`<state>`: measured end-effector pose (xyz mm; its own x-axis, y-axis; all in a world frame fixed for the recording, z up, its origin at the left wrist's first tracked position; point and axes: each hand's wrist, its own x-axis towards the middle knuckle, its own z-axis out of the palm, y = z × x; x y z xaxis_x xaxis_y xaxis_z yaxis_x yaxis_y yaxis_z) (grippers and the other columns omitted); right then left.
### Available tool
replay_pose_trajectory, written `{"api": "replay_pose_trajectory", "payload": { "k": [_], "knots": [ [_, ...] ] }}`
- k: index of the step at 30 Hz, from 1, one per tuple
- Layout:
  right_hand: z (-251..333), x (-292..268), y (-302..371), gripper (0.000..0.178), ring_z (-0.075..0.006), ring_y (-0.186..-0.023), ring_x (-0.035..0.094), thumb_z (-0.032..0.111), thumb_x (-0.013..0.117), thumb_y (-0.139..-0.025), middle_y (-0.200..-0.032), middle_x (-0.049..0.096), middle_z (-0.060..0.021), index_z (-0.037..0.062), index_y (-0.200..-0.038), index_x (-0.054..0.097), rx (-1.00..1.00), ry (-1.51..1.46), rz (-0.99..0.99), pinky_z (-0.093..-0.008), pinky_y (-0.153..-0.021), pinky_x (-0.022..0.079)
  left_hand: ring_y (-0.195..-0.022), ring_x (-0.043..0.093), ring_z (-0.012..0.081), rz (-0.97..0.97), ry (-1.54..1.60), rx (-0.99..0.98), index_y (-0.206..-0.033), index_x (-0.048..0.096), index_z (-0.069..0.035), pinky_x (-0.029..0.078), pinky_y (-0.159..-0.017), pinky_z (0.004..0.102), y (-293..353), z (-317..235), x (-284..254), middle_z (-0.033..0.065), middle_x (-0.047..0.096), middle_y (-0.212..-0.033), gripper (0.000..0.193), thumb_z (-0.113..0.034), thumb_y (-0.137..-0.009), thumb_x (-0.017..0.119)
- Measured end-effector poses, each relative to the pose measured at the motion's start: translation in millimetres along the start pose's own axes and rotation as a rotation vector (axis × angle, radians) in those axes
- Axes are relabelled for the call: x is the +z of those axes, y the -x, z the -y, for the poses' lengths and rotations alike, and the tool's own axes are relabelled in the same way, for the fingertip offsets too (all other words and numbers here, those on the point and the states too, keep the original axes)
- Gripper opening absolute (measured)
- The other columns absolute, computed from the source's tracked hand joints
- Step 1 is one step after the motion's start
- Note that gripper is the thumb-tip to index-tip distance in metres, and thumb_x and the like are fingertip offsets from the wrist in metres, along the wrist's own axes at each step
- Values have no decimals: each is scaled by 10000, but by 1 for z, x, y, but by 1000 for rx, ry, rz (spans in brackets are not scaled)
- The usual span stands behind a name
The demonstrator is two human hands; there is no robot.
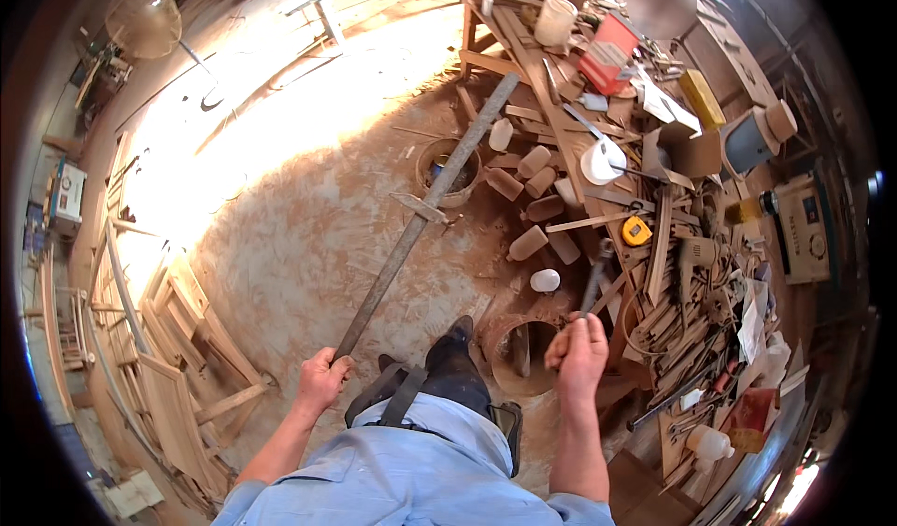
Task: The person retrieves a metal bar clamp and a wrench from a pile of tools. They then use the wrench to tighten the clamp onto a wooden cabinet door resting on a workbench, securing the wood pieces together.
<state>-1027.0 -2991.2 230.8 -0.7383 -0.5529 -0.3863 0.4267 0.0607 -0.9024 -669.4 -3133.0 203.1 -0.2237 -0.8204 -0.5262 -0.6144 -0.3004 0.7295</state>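
A long grey bar clamp point(388, 269) slants up and away to the right, its near end in my closed left hand point(322, 379). Partway along the bar sits a crosspiece point(420, 208). The far end reaches close to the cluttered bench's left edge. My right hand point(580, 347) is wrapped round the lower end of a short, dark metal tool point(595, 278) that looks like a hammer. Its upper end is blurred, so the exact kind is unclear. Below the bar stands a round bucket point(464, 196) with something inside.
Wood offcuts, a yellow tape measure point(636, 231), a white tub point(604, 161) and a red container point(609, 54) crowd the bench at right. Several plastic bottles point(528, 243) lie beneath its edge. An open round container point(495, 362) stands by my feet. Wooden frames point(177, 405) lean at left.
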Motion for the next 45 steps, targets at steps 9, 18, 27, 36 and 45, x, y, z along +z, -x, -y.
{"api": "replay_pose_trajectory", "payload": {
  "k": [9,18,27,36,45],
  "knots": [
    [-14,141,82,179,-99,-389,438,115,464,-997,-606,472,-23,-8,-1123,493,131,128,433,-231,-370,363,-524,562,145,-161,-35,141,-830,631,-11,441,-503,316,41,87,-47,81,603,-591,317,-318,-865,701],
    [-60,197,120,198,-105,-480,456,181,475,-1003,-618,456,-14,19,-1107,522,459,140,566,-265,-397,387,-533,549,136,-219,85,78,-821,620,-9,440,-512,311,82,126,-91,71,599,-593,320,-316,-869,698],
    [-67,230,114,254,-106,-399,396,203,455,-1009,-649,542,-46,35,-1174,550,730,88,773,-266,-354,335,-529,489,76,-247,247,24,-761,589,-33,400,-478,271,105,148,-108,5,549,-564,302,-288,-891,686],
    [-20,242,50,260,-74,-360,370,200,483,-997,-602,545,-29,1,-1113,602,882,331,1094,-209,-313,277,-541,474,55,-302,328,-29,-849,616,-15,391,-476,254,120,165,-101,-14,532,-580,226,-225,-901,680],
    [56,324,-40,200,-68,-384,420,190,601,-905,-608,609,-43,13,-949,683,642,1271,1438,-224,-349,298,-587,562,65,-126,453,-153,-942,632,-20,466,-529,257,125,177,-80,30,648,-695,149,-141,-873,687]
  ]
}}
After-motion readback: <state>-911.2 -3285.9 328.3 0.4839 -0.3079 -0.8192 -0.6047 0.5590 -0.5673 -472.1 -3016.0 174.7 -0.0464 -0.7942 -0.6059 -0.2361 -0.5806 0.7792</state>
